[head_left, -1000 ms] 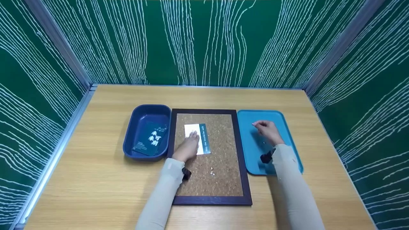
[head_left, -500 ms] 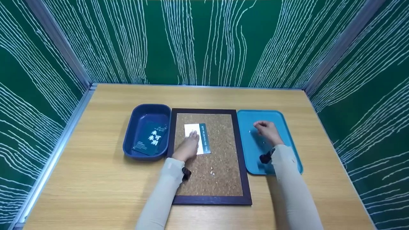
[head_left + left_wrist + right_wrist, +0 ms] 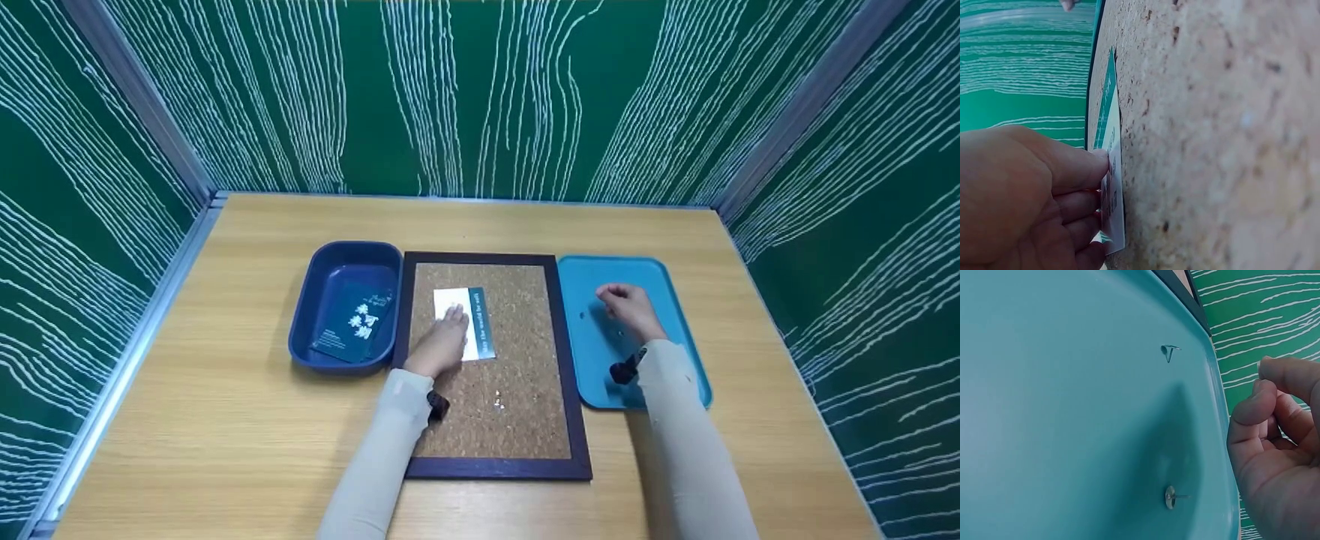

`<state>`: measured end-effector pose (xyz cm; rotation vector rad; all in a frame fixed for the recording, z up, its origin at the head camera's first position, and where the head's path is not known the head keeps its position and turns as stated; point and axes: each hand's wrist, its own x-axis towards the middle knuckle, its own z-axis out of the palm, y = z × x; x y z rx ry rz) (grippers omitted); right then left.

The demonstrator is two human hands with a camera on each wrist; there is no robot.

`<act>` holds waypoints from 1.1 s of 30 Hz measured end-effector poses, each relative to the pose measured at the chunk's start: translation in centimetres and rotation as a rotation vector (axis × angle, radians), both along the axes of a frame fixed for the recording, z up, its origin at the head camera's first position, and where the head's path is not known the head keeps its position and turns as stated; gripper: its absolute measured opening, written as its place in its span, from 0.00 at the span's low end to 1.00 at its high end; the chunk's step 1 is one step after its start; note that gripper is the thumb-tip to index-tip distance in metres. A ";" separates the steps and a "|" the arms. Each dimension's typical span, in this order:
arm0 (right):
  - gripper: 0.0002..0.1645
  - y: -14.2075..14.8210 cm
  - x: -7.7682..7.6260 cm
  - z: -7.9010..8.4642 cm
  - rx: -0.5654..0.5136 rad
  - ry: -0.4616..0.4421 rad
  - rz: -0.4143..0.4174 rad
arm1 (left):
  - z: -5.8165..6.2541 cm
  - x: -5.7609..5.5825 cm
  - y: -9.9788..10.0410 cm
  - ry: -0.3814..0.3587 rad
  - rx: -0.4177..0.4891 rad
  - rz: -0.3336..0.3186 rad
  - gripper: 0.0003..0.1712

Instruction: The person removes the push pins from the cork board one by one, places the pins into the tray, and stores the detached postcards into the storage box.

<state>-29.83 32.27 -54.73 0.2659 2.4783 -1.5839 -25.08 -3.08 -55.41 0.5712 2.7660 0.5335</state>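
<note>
On the framed corkboard [image 3: 517, 435] lies a white-and-green printed card [image 3: 481, 322]. My left hand [image 3: 441, 343] presses it against the cork with the fingertips, and the left wrist view shows them touching the card's face [image 3: 1113, 169]. Over the turquoise tray [image 3: 596, 386], my right hand [image 3: 631, 309] hovers with curled fingers, thumb and forefinger tips close together. Nothing shows between them in the right wrist view. Two metal thumbtacks lie on the tray beside that hand: one thumbtack [image 3: 1169, 351] is nearer the corkboard, the other thumbtack [image 3: 1171, 496] is under the hand's shadow.
A dark blue bin [image 3: 300, 322] stands left of the corkboard, with green printed cards [image 3: 349, 326] inside. Small shiny pieces [image 3: 499, 403] lie on the lower cork. Green walls with white lines [image 3: 465, 97] enclose the wooden table [image 3: 187, 420].
A small speck, seemingly a thumbtack, has appeared on the tray left of my right hand, where none showed a second ago. The right hand has shifted slightly right; the left keeps pressing the card.
</note>
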 end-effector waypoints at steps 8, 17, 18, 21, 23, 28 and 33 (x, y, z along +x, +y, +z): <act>0.26 -0.2 -0.1 -0.1 -0.017 -0.009 -0.021 | 0.0 -0.1 0.0 0.002 -0.004 -0.006 0.27; 0.27 -0.6 -0.4 -0.1 -0.110 -0.015 -0.032 | -0.1 -0.1 0.0 -0.001 0.005 0.004 0.27; 0.26 -0.7 -0.4 -0.1 -0.127 -0.017 -0.037 | -0.1 -0.1 0.0 -0.004 0.007 0.005 0.27; 0.26 -1.0 -0.5 0.1 -0.186 -0.029 -0.056 | -0.1 -0.1 0.0 -0.008 0.020 0.010 0.27; 0.27 -1.2 -0.6 0.3 -0.221 -0.040 -0.067 | -0.1 0.0 0.0 -0.007 0.027 0.011 0.27; 0.28 -1.9 -0.8 0.6 -0.295 -0.065 -0.066 | -0.1 0.0 -0.1 -0.010 0.035 0.007 0.27; 0.28 -2.9 -1.1 0.7 -0.347 -0.100 -0.060 | -0.1 -0.1 -0.1 -0.021 0.027 0.003 0.28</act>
